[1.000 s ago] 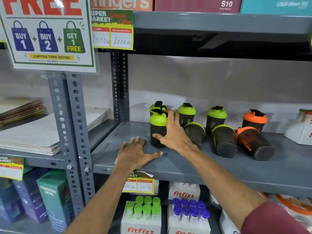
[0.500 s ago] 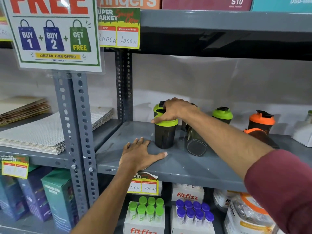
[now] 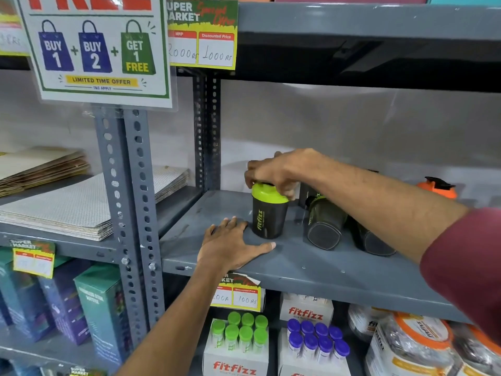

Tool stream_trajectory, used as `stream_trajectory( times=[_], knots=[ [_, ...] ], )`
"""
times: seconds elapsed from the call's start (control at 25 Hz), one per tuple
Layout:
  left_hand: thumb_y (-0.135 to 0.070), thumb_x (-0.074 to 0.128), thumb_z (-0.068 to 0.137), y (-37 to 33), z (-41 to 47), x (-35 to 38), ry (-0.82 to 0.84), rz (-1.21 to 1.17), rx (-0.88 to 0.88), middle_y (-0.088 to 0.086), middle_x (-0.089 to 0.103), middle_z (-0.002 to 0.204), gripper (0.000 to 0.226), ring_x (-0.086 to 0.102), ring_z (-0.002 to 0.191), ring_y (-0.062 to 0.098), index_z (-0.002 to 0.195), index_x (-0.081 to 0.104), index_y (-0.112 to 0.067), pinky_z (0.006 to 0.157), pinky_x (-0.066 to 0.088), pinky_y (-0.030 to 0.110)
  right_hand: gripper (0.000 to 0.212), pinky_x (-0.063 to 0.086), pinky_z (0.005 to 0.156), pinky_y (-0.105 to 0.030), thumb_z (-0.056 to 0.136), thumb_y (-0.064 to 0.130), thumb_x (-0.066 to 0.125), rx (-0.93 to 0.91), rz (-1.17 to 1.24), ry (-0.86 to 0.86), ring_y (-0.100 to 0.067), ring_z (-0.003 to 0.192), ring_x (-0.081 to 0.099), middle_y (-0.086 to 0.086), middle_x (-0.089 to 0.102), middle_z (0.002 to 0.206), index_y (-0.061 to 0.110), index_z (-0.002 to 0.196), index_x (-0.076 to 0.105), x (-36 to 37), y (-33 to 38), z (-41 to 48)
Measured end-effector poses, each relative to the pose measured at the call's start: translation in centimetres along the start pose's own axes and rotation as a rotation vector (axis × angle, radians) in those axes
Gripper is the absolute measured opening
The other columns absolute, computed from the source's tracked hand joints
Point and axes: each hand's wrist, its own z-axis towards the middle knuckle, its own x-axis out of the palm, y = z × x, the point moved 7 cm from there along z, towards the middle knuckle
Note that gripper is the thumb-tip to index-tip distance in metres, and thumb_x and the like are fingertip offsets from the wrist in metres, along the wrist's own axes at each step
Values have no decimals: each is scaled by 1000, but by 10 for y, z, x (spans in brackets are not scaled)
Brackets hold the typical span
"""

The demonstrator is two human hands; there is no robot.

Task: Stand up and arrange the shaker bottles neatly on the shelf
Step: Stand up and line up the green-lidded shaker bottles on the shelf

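A black shaker bottle with a green lid [image 3: 267,213] stands upright on the grey shelf [image 3: 311,264], near its left end. My right hand [image 3: 282,172] grips it from above by the lid. My left hand [image 3: 230,244] lies flat on the shelf just in front of the bottle, fingers spread, holding nothing. Two more black shakers [image 3: 325,223] lie tipped over to the right, their bases toward me; one [image 3: 375,241] is partly hidden by my right forearm. An orange-lidded shaker [image 3: 437,187] stands at the back right.
A perforated steel upright [image 3: 130,191] borders the shelf on the left, with stacked mats [image 3: 67,210] beyond it. A price tag [image 3: 202,36] and an offer sign [image 3: 95,47] hang above. Fitfizz boxes with green-capped tubes [image 3: 238,335] and purple-capped tubes [image 3: 314,340] fill the shelf below.
My right hand moved from the bottle's side to the top of its lid and keeps hold there. The view has moved closer and to the left. My left hand stays flat on the shelf.
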Motion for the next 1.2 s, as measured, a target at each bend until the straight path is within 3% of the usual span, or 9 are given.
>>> stream_trajectory(
  times=[0.12, 0.28, 0.4, 0.48, 0.6, 0.72, 0.84, 1.08, 1.2],
  knots=[
    [-102, 30, 63, 0, 0, 0, -3, -4, 7, -6, 46, 151, 104, 36, 144, 19, 141, 48, -36, 120, 21, 50, 79, 44, 93, -49, 66, -13, 75, -121, -189, -184, -32, 106, 51, -1, 38, 130, 25, 127, 42, 6, 12, -1],
    [-103, 28, 63, 0, 1, 1, 9, 7, 8, -6, 44, 154, 106, 34, 145, 20, 142, 46, -36, 121, 20, 50, 79, 37, 96, -46, 67, -10, 76, -201, -304, -361, -30, 109, 53, -8, 42, 129, 19, 132, 41, 6, 20, -5],
    [-104, 27, 61, 1, 1, 0, 23, 3, -4, -5, 43, 155, 110, 34, 146, 19, 144, 45, -35, 121, 19, 50, 98, 28, 104, -46, 67, -4, 81, -209, -301, -406, -28, 137, 36, -6, 34, 149, 30, 144, 30, 7, 14, -16],
    [-103, 30, 60, 0, -1, -2, 29, -10, -27, -4, 43, 154, 112, 36, 145, 20, 145, 45, -32, 121, 21, 49, 106, 29, 106, -46, 65, -6, 78, -107, -200, -514, -26, 143, 31, -5, 29, 156, 35, 148, 25, 3, -4, -35],
    [-97, 45, 64, -4, -12, -11, -54, -46, -61, 2, 49, 144, 105, 44, 136, 26, 140, 50, -24, 114, 33, 46, 85, 47, 94, -49, 68, -3, 72, 247, 179, -705, -34, 122, 54, -10, 49, 137, 23, 142, 40, 16, -50, -69],
    [-91, 50, 67, -18, -30, -17, -175, -38, -61, 4, 49, 128, 91, 47, 126, 27, 126, 58, -22, 105, 41, 43, 59, 52, 86, -47, 88, 39, 62, 633, 432, -544, -39, 111, 61, -16, 55, 124, 10, 136, 45, 75, -78, -81],
    [-95, 35, 66, -49, -48, -4, -189, 34, 8, -1, 45, 119, 92, 44, 119, 22, 122, 57, -26, 101, 40, 38, 93, 50, 94, -41, 81, 79, 47, 759, 607, -171, -36, 120, 58, -15, 58, 132, 10, 144, 43, 133, -76, -70],
    [-81, 45, 80, -110, -38, 18, -120, 36, 132, 0, 45, 126, 75, 41, 122, 22, 130, 55, -26, 103, 37, 38, 97, 61, 74, -37, 73, 68, 68, 729, 995, -195, -32, 110, 62, -11, 59, 133, 19, 148, 33, 157, -81, -69],
    [-82, 38, 79, -118, -30, 23, -131, 92, 128, 0, 45, 126, 75, 40, 122, 22, 130, 53, -28, 102, 33, 41, 103, 45, 106, -43, 74, 64, 73, 660, 1042, -361, -37, 135, 46, -18, 37, 154, 23, 154, 23, 157, -88, -75]
  ],
)
